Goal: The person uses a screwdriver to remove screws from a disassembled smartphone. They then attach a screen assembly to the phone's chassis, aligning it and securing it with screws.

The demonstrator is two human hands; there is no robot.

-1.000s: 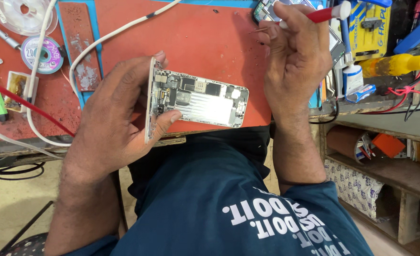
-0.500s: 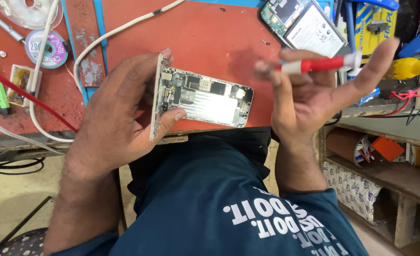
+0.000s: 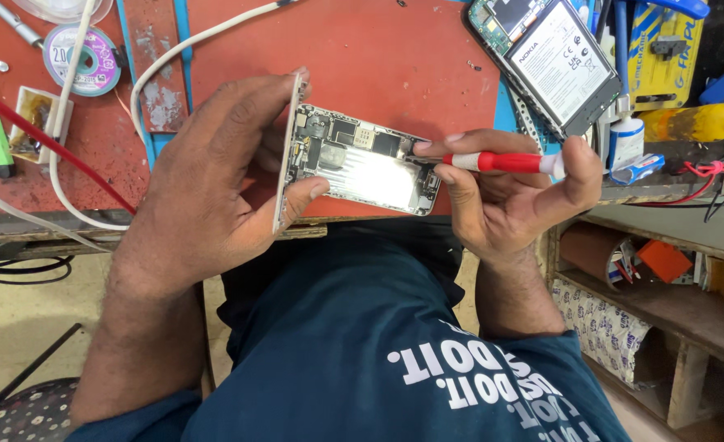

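Left hand [image 3: 206,176] curled in a grip, right hand [image 3: 505,196] pinching, forearms angled inward

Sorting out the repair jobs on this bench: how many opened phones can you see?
2. One opened phone is held in the left hand at the bench edge; another lies at the top right. More may be out of view.

Phone [image 3: 362,164]: bare metal plate, glossy, glare at frame centre. Screwdriver [image 3: 501,161]: smooth red plastic. Mat [image 3: 378,57]: matt red, scuffed. Shelf [image 3: 665,303], lower right: rough wood.
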